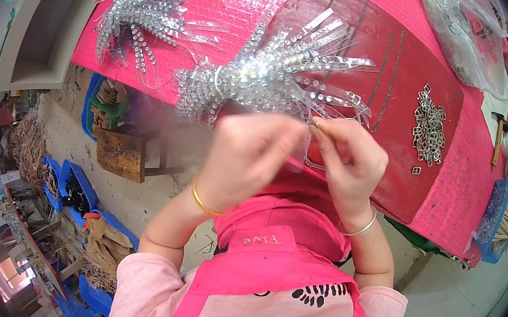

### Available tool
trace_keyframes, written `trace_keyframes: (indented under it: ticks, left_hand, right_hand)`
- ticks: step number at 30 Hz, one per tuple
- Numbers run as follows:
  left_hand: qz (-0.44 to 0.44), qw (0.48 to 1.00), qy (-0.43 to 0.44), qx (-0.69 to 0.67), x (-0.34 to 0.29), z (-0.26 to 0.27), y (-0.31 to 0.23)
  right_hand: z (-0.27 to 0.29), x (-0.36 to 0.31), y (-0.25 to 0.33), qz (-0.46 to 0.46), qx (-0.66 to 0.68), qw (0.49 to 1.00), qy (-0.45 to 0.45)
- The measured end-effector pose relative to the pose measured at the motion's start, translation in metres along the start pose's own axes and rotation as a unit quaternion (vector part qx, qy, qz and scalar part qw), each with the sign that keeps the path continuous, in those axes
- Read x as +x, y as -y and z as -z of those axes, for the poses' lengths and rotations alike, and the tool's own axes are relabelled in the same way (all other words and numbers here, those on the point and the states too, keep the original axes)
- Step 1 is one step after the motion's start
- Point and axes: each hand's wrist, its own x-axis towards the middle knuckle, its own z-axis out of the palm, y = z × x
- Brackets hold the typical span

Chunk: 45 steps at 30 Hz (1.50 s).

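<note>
My left hand (255, 149), smeared by motion, is closed with its fingertips close to those of my right hand. My right hand (352, 158) pinches a clear strap, with a small metal glint at its thumb and forefinger. Part of the clear strap (295, 160) hangs below and between the hands; its ends are hard to make out. Just beyond my hands lies a tied bundle of clear rhinestone straps (244, 81), its loose ends fanned to the right. A pile of small metal buckles (429, 129) lies to the right, with one single buckle (416, 171) apart from it.
A dark red mat (417, 71) covers part of the pink table (452, 195). Another strap bundle (139, 11) lies at the far left. A plastic bag (459, 38), a hammer (498, 138) and a blue basket (492, 219) are on the right. A wooden stool (120, 155) stands left.
</note>
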Motion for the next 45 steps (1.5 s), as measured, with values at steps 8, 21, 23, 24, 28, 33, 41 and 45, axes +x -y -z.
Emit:
trace_keyframes:
  ticks: [8, 21, 23, 24, 28, 33, 41, 45]
  left_hand:
    - [0.043, 0.996, 0.071, -0.014, 0.036, 0.003, 0.008]
    - [-0.019, 0.997, 0.004, 0.071, 0.052, -0.009, 0.014]
    - [-0.120, 0.986, -0.012, 0.112, 0.054, -0.011, 0.015]
    - [-0.071, 0.993, -0.029, 0.093, 0.051, -0.013, 0.013]
    - [-0.030, 0.995, -0.074, 0.057, 0.046, -0.023, 0.020]
    - [-0.030, 0.995, -0.091, 0.018, 0.041, -0.027, 0.019]
    - [-0.066, 0.994, -0.087, 0.023, 0.039, -0.025, 0.022]
    - [-0.081, 0.993, -0.082, 0.005, 0.038, -0.027, 0.021]
  right_hand:
    - [0.010, 0.015, -0.025, -0.392, 0.505, 0.769, 0.020]
    - [-0.003, 0.016, -0.014, -0.333, 0.581, 0.737, -0.086]
    - [-0.002, 0.013, -0.019, -0.344, 0.623, 0.700, -0.056]
    - [-0.001, 0.012, -0.020, -0.354, 0.661, 0.661, -0.023]
    - [-0.004, 0.014, -0.016, -0.366, 0.615, 0.696, -0.055]
    - [-0.006, 0.010, -0.017, -0.351, 0.604, 0.713, -0.061]
    - [0.000, 0.014, -0.015, -0.332, 0.591, 0.735, -0.025]
    - [0.000, 0.011, -0.018, -0.323, 0.592, 0.738, -0.018]
